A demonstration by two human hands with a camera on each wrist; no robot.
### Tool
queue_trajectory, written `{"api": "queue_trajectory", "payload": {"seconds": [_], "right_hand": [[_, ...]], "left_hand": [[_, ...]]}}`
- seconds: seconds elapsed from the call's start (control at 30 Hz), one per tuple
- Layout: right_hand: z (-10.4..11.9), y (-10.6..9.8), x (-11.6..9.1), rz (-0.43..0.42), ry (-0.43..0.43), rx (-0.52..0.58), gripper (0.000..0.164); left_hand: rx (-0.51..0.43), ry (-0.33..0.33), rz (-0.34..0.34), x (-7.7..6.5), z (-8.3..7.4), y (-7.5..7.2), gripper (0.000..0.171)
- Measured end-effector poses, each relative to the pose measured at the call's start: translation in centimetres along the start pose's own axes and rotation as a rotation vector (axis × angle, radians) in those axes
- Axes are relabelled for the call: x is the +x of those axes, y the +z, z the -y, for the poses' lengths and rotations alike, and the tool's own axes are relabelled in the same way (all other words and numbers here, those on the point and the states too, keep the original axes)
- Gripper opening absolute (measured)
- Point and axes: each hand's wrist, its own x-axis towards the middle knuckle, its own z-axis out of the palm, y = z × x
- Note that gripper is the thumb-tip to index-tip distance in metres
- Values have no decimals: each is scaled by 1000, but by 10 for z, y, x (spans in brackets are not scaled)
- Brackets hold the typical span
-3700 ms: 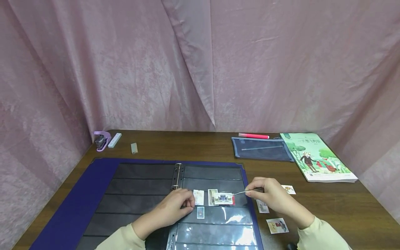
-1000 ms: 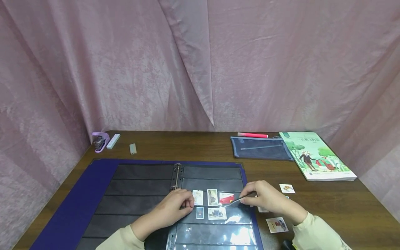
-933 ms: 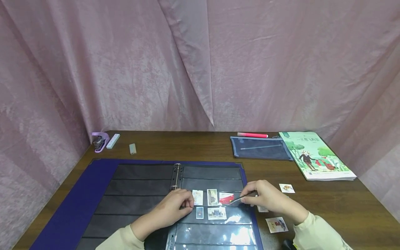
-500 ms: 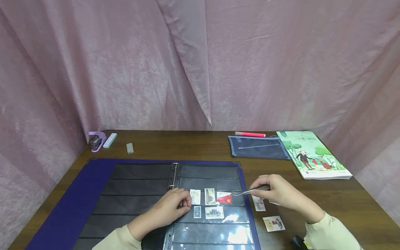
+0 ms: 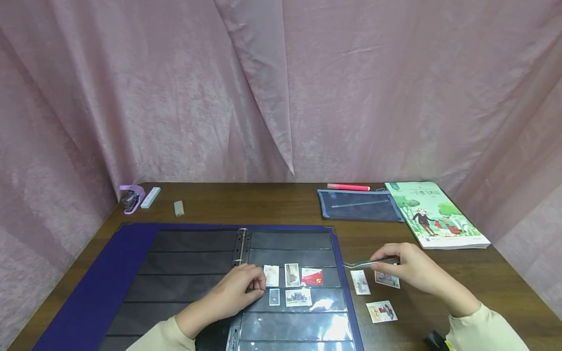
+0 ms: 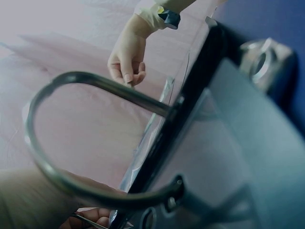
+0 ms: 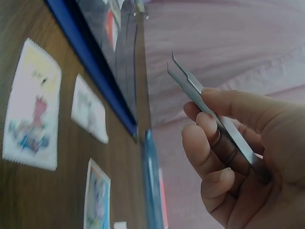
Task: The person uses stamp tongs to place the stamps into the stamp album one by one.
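Curtain (image 5: 197, 97) of pink cloth fills the upper part of the head view, behind a brown desk (image 5: 250, 204) across the lower part. An album (image 5: 96, 273) with a blue cover lies open from lower left to lower centre, its metal rings running down the middle. At right sits a green-covered book (image 5: 434, 214), and left of it a blue pouch (image 5: 360, 205). At lower right, the right hand (image 5: 410, 265) pinches steel tweezers (image 5: 361, 264) between thumb and fingers, their bent tips slightly apart and pointing left, by the album's right edge. At lower centre, the left hand (image 5: 237, 287) lies over the album beside the rings, fingers bent inward; whether they pinch a page I cannot tell. A red marker (image 5: 348, 187) lies behind the pouch. Among the stamps, a pale one (image 5: 271, 276), a tall one (image 5: 291, 275) and a red-and-white one (image 5: 312, 276) form a row on the album's right page; below them are a wide one (image 5: 298, 298) and a small blue one (image 5: 274, 297). Three loose stamps (image 5: 381, 311) lie on the desk at lower right, near the right hand.
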Motion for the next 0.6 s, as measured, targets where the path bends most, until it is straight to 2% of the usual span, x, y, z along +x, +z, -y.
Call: {"api": "queue_trajectory", "payload": {"seconds": [0.33, 0.5, 0.6], "right_hand": [[-23, -2, -14, -15, 86, -72, 13], [-33, 4, -19, -49, 129, -113, 13], [-38, 8, -21, -68, 132, -98, 12]], "left_hand": [[3, 0, 0, 0, 1, -1, 21], [-4, 5, 1, 0, 2, 1, 21], [-6, 8, 2, 1, 2, 1, 21]]}}
